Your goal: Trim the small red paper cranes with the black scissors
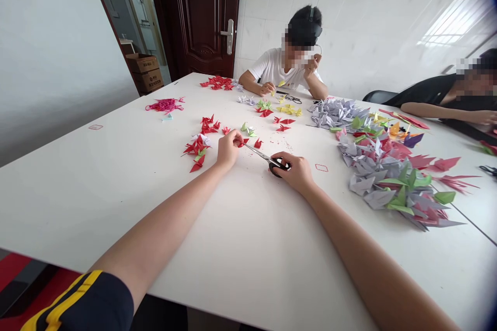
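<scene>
My left hand [230,149] pinches a small red paper crane [243,142] above the white table [240,227]. Black-handled scissors [274,166] are in my right hand [297,170], their blades pointing left with the tips at the red crane. Whether the blades touch the paper is too small to tell. Just right of that crane lies another red crane [258,143], with tiny red scraps around it. Left of my left hand is a group of red, white and green cranes [198,147]. A green and white crane [248,129] sits behind the scissors.
A large heap of grey, pink and green cranes [392,165] covers the right side. Pink strings [165,105] lie at the back left. Across the table sits a person in a white shirt [272,66]; another person in black [427,94] sits at the far right.
</scene>
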`<state>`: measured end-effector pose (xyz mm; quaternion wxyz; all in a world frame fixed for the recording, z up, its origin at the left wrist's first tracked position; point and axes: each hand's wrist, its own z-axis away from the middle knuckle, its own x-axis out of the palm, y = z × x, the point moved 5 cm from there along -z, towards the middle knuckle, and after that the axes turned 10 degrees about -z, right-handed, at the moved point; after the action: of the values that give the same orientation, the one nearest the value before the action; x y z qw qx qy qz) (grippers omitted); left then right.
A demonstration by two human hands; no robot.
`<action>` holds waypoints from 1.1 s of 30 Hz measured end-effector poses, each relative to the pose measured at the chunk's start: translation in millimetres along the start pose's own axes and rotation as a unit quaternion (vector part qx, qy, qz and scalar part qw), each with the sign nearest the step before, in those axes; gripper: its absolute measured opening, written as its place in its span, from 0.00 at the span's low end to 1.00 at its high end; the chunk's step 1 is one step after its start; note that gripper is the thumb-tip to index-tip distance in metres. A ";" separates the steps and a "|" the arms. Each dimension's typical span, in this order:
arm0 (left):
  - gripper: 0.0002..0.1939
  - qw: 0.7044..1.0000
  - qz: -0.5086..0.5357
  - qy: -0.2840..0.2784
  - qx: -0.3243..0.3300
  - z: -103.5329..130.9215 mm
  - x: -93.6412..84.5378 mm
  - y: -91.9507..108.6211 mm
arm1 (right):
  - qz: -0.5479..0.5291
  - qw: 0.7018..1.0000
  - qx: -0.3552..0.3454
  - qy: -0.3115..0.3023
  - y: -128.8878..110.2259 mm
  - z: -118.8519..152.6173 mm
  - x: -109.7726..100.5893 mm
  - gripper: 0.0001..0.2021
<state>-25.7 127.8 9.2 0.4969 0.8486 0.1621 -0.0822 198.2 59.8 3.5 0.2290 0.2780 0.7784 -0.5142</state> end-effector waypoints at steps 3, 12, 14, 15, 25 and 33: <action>0.11 1.000 0.003 0.000 -0.006 0.2 0.0 -0.3 | 0.008 1.000 0.003 0.000 0.0 -0.4 -0.5 0.15; 0.10 1.000 -0.006 0.004 -0.014 -0.9 0.7 -3.7 | 0.027 0.999 -0.021 0.024 -0.8 0.5 0.1 0.14; 0.10 1.000 -0.021 0.003 -0.015 -1.5 0.7 -5.0 | 0.035 0.999 -0.026 0.028 -2.4 1.2 0.4 0.14; 0.10 0.999 -0.028 0.004 -0.017 -1.6 0.5 -5.4 | 0.040 0.998 -0.029 0.030 -3.4 1.7 0.5 0.14; 0.09 0.992 0.047 -0.001 -0.118 -3.6 1.7 -10.4 | 0.030 0.998 -0.027 0.057 -5.8 3.0 -0.3 0.15; 0.09 0.984 0.114 0.017 -0.136 -6.0 2.5 -22.6 | -0.026 0.997 -0.012 0.069 -1.9 2.0 -6.2 0.16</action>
<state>-31.6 143.7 -7.1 0.6111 0.7871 0.0823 0.0128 201.7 56.1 8.0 0.1649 0.2897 0.8055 -0.4899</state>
